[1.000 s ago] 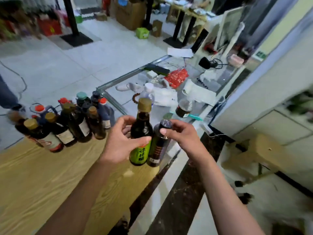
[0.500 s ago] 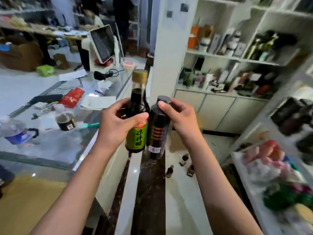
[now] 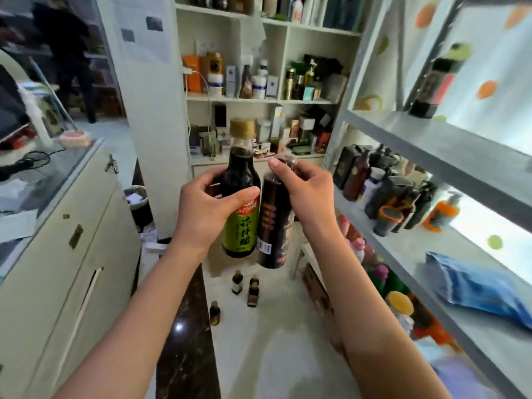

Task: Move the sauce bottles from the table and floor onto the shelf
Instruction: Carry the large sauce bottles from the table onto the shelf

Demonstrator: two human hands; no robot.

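My left hand point(image 3: 211, 210) grips a dark sauce bottle with a green label and a gold cap point(image 3: 241, 197), held upright in front of me. Touching it on the right is a dark bottle with a red-striped label point(image 3: 273, 226), which my right hand point(image 3: 306, 191) holds by its top. Three small sauce bottles point(image 3: 237, 282) stand on the pale floor below them. The grey metal shelf point(image 3: 431, 139) runs along the right, with several dark bottles point(image 3: 383, 188) standing on its middle level.
A white counter with drawers point(image 3: 72, 240) lines the left. A white wall cabinet point(image 3: 259, 99) full of boxes and bottles stands ahead. A bin point(image 3: 138, 203) sits by the pillar. A blue bag point(image 3: 475, 286) lies on the shelf. A person stands far back left.
The view has swung right from the wooden table and glass counter to the aisle and shelf. Both hands still carry the same two bottles, held together.
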